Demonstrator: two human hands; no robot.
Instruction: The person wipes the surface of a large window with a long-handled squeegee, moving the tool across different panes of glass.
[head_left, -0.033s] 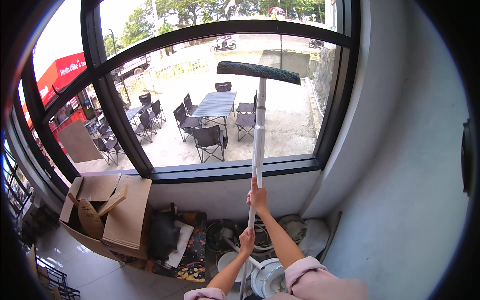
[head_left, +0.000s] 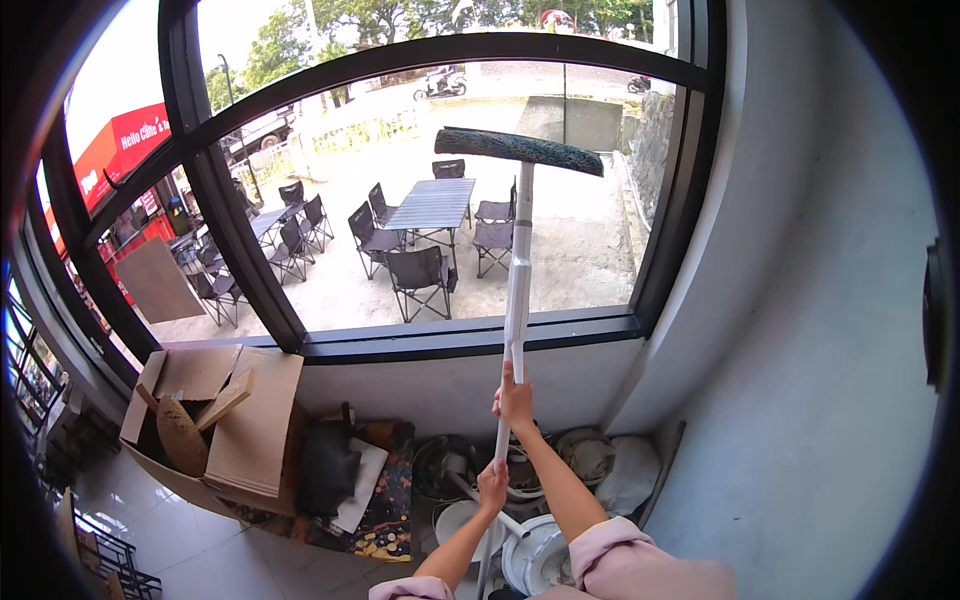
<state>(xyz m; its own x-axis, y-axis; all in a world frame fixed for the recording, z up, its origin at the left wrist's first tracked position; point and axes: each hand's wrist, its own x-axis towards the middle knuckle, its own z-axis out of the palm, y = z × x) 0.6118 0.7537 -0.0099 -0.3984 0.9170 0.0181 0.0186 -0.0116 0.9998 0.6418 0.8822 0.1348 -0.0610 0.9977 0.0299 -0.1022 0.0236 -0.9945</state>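
Observation:
Both my hands grip the white pole of a long-handled window washer [head_left: 518, 290]. My right hand [head_left: 515, 402] is wrapped round the pole just below the sill's height in view. Lower down, my left hand [head_left: 492, 487] is closed round the same pole. At the pole's top, a wide, dark blue-green fuzzy washer head [head_left: 520, 150] lies across the upper part of the large window pane [head_left: 580, 240], tilted slightly down to the right. Whether it presses on the glass is hard to tell.
Black window frame bars [head_left: 470, 342] surround the pane. An open cardboard box [head_left: 255, 430] stands on the left, beside a black bag [head_left: 328, 465]. Buckets and a white tub [head_left: 540, 560] sit below my hands. A pale wall [head_left: 800, 350] rises on the right. Tables and folding chairs [head_left: 418, 275] stand outside.
The washer head sits slightly lower on the window than before. My hands keep their grip on the pole, and the view has shifted a little.

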